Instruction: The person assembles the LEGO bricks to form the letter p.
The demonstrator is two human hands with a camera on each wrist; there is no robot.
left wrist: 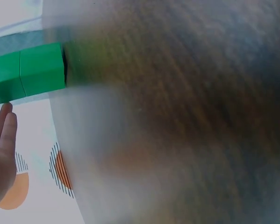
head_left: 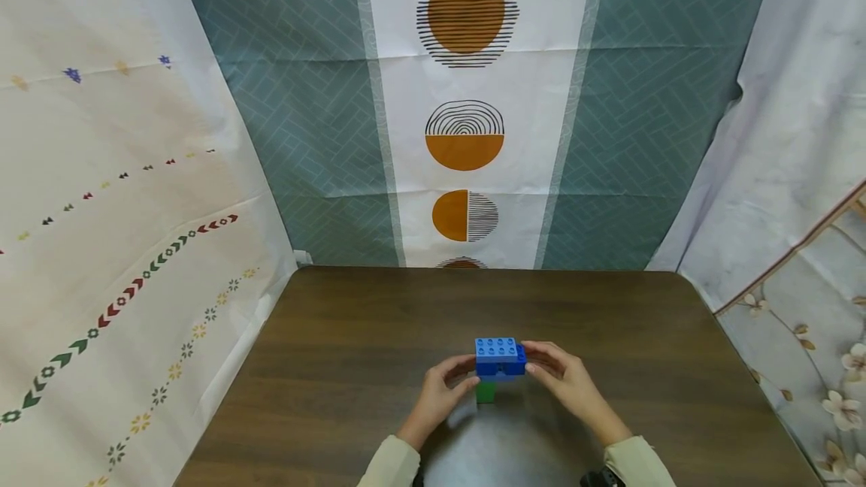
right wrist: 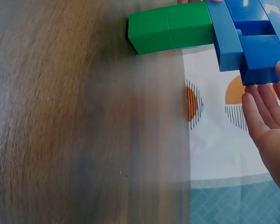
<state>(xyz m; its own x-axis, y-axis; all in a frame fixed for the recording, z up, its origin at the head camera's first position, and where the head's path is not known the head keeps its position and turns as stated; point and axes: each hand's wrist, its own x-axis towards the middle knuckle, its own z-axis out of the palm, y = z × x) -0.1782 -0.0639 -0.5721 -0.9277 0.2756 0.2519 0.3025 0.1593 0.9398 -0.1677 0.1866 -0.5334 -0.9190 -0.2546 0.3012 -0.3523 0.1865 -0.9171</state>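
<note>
Two green blocks (right wrist: 172,29) form a column on the table, with blue building bricks (head_left: 496,352) on top. A lighter blue brick lies uppermost. A darker blue brick (right wrist: 262,53) juts out on the right. My right hand (head_left: 564,378) pinches that darker brick, its thumb in front and its fingers (right wrist: 263,109) at the end and behind. From the other side my left hand (head_left: 440,393) holds the blue bricks between thumb and fingers, beside the top of the green column. In the left wrist view its grip is mostly cut off by the frame edge.
The brown wooden table (head_left: 338,367) lies under the bricks. Behind it hangs a teal and white cloth (head_left: 467,81) with orange circles. Patterned white cloths (head_left: 122,209) flank the table at left and right.
</note>
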